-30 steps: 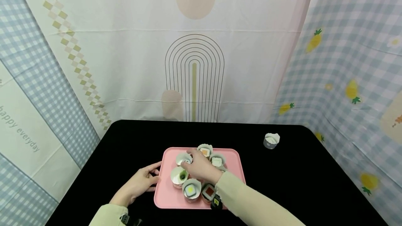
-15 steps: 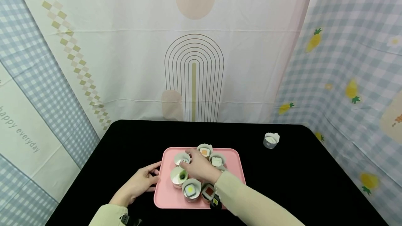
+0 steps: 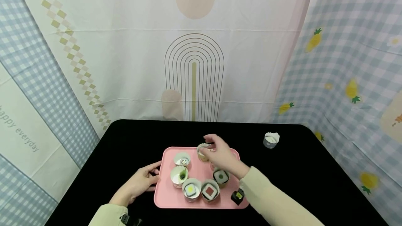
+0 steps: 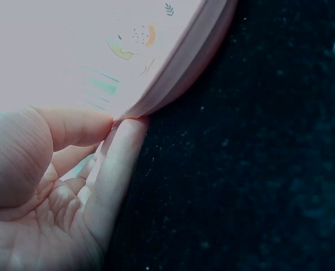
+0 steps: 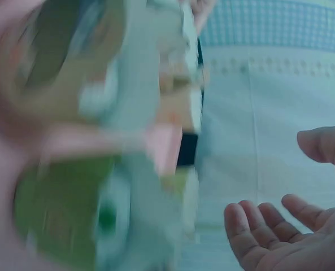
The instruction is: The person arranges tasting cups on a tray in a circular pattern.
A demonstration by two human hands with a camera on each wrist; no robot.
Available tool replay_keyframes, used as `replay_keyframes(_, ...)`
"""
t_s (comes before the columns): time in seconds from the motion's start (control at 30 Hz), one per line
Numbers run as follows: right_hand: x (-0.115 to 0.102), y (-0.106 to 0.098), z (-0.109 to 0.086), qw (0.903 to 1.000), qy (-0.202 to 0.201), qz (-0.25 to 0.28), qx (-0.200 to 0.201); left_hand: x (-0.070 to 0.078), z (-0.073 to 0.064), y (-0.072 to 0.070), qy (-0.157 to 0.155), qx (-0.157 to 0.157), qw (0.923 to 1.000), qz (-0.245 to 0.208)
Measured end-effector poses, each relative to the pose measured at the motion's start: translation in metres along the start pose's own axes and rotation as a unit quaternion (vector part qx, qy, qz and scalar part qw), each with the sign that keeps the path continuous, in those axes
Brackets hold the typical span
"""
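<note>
My left hand (image 3: 139, 183) pinches the left rim of a pink tray (image 3: 166, 198) between thumb and forefinger, as the left wrist view shows. Over the tray's back right, my right hand (image 3: 222, 154) hovers with parted fingers around a paper cup (image 3: 203, 153); nothing shows in its fingers (image 5: 242, 228) in the right wrist view. Several more paper cups stand in a ring, each with a toy-like sushi roll inside: a yellow-centred roll (image 3: 190, 189), a red-centred roll (image 3: 210, 191) and a green-centred roll (image 3: 221, 176) among them. One cup behind my right hand is mostly hidden.
A loose black-wrapped sushi roll (image 3: 237, 196) lies on the tray's front right corner. A grey paper cup (image 3: 270, 140) stands alone on the black table (image 3: 132, 138), far right. A patterned curtain (image 3: 135, 62) hangs behind the table.
The back left cup shifted slightly left, then my right hand left it and moved right and back to the rear cup. My left hand has stayed on the tray rim.
</note>
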State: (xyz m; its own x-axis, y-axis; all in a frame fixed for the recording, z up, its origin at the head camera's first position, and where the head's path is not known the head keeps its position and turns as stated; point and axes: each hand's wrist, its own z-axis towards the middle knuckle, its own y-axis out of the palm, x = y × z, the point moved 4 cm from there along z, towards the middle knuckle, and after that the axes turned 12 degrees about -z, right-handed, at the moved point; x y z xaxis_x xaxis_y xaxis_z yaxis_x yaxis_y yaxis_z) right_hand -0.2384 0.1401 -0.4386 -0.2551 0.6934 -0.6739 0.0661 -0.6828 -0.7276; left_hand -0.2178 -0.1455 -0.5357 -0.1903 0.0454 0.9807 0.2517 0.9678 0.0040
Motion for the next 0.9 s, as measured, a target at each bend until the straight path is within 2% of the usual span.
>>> replay_keyframes(0.13, 0.024, -0.027, -0.007, 0.9993, 0.02, -0.012, 0.031, 0.001, -0.001, 0.0, -0.002, 0.003, 1.0, 0.0)
replay_keyframes(0.33, 0.064, -0.057, -0.022, 0.9966, 0.055, -0.032, 0.053, 0.001, -0.001, 0.0, -0.002, 0.003, 1.0, 0.003)
replay_keyframes(0.73, 0.138, -0.095, -0.053, 0.9861, 0.119, -0.073, 0.09, -0.002, 0.0, -0.002, -0.006, -0.003, 1.0, -0.004)
replay_keyframes(0.9, 0.165, -0.111, -0.061, 0.9808, 0.142, -0.07, 0.114, -0.002, 0.002, -0.002, -0.008, 0.0, 1.0, 0.001)
